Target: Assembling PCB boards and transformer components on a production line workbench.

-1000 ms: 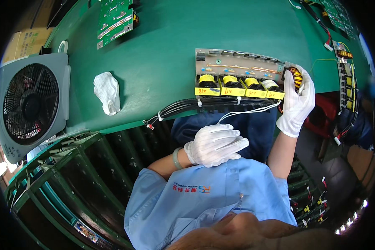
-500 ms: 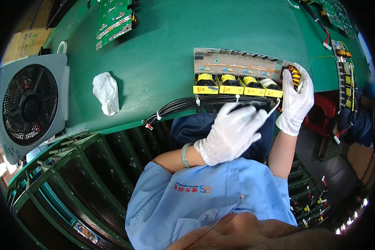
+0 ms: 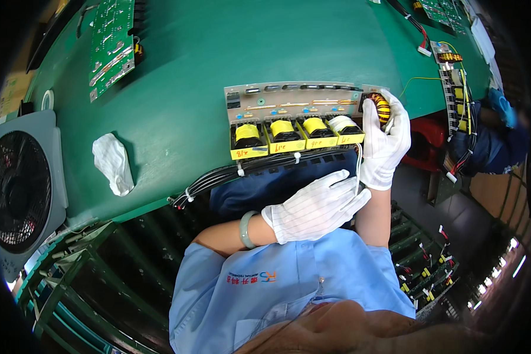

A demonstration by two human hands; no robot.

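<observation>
Gloved hands at the right end of a transformer board on a green bench.

Head view: the right hand (image 3: 385, 141) wraps its fingers around the orange-and-black toroid coil (image 3: 383, 107) at the right end of the grey circuit board (image 3: 295, 103), which lies at the near edge of the green table (image 3: 218, 53). The left hand (image 3: 315, 206) pinches a thin white wire (image 3: 358, 168) that runs up toward the board (its upper end is hidden behind the right hand). This looks like the wire-dressing step; next calls for guiding the wire to its place while the right hand steadies the board. A black cable bundle (image 3: 230, 174) trails left below the yellow transformers (image 3: 295, 133).
</observation>
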